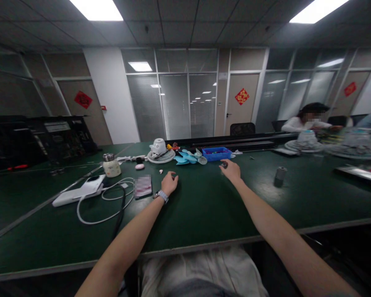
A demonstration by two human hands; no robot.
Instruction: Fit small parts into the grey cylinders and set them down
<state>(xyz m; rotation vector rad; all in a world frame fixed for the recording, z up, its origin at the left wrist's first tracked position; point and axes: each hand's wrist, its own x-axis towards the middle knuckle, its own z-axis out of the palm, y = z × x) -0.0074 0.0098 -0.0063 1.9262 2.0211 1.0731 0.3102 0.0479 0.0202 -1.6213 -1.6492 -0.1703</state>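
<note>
My right hand [232,170] is closed on a small dark round thing [224,165], held over the green table in front of the blue bin [217,154]; its exact kind is too small to make out. With nothing in it, my left hand [170,184] rests on the tabletop, thumb and fingers loosely curved and apart. A watch [161,196] is on the left wrist. Just left of that hand lies a phone [143,186] with its screen lit. Light blue fan blades [186,157] sit beyond, between the two hands. Next to them is a white fan part with a round grille [160,153].
On the left are a bottle [111,166], a white power bank [77,194] and a looping white cable [92,222]. A grey cylinder [280,175] stands at right. Open computer cases [62,136] occupy the far left. A co-worker [309,119] sits at the far right behind more fan parts.
</note>
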